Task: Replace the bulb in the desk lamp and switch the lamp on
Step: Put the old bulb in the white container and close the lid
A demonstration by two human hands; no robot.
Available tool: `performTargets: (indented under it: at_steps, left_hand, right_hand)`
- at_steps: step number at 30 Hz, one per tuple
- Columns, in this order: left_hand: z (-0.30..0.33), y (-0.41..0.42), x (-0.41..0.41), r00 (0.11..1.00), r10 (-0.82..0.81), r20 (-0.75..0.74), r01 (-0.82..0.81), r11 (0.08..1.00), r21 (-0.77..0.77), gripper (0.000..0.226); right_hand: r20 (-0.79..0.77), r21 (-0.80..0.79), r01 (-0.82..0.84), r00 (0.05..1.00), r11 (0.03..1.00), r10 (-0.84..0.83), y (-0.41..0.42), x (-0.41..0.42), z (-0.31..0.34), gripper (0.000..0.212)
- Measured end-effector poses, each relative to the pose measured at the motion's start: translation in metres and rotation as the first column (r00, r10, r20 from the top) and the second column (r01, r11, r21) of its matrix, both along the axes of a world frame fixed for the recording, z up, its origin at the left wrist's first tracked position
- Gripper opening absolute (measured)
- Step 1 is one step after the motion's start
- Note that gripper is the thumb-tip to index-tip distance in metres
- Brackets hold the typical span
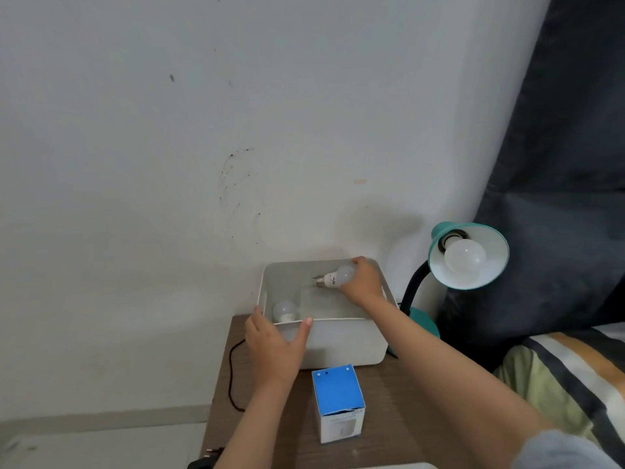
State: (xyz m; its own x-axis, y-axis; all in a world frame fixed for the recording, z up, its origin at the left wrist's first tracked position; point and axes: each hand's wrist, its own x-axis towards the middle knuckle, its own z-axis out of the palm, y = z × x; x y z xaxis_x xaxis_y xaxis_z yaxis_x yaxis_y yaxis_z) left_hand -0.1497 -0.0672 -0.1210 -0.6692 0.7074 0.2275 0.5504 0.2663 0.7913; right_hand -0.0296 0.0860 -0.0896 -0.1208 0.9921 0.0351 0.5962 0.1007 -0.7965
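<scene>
A teal desk lamp (pixel 487 275) stands at the right of the small brown table, its shade tilted toward me with a white bulb (pixel 465 257) screwed in, unlit. My right hand (pixel 363 282) holds another white bulb (pixel 334 277) by its globe inside the white bin (pixel 345 343), screw base pointing left. My left hand (pixel 274 346) grips the bin's front left rim. A second loose bulb (pixel 285 311) lies in the bin's left corner.
A blue and white bulb box (pixel 340 406) stands on the table (pixel 294 434) in front of the bin. A black cord (pixel 233 377) hangs off the table's left edge, its plug (pixel 209 456) lying unplugged below. A dark curtain and a striped bed are at the right.
</scene>
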Motion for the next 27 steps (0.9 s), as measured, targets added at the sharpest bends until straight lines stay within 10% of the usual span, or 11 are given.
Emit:
performTargets:
  at_steps: [9, 18, 27]
  left_hand:
    - [0.017, 0.0, -0.006, 0.994, -0.073, 0.082, 0.09, 0.971, -0.222, 0.108]
    - [-0.013, -0.115, 0.041, 0.959, -0.088, 0.27, 0.107, 0.992, -0.06, 0.076]
    - [-0.088, -0.244, 0.081, 1.0, 0.0, 0.028, 0.012, 0.905, -0.425, 0.063]
  right_hand:
    - [-0.067, 0.331, -0.03, 0.996, 0.943, 0.055, -0.12, 0.062, 0.008, 0.047]
    - [0.107, 0.056, -0.071, 0.992, 0.996, 0.065, -0.262, 0.145, -0.072, 0.055]
    - [0.388, -0.086, 0.021, 0.921, 0.996, 0.014, -0.34, 0.187, -0.125, 0.062]
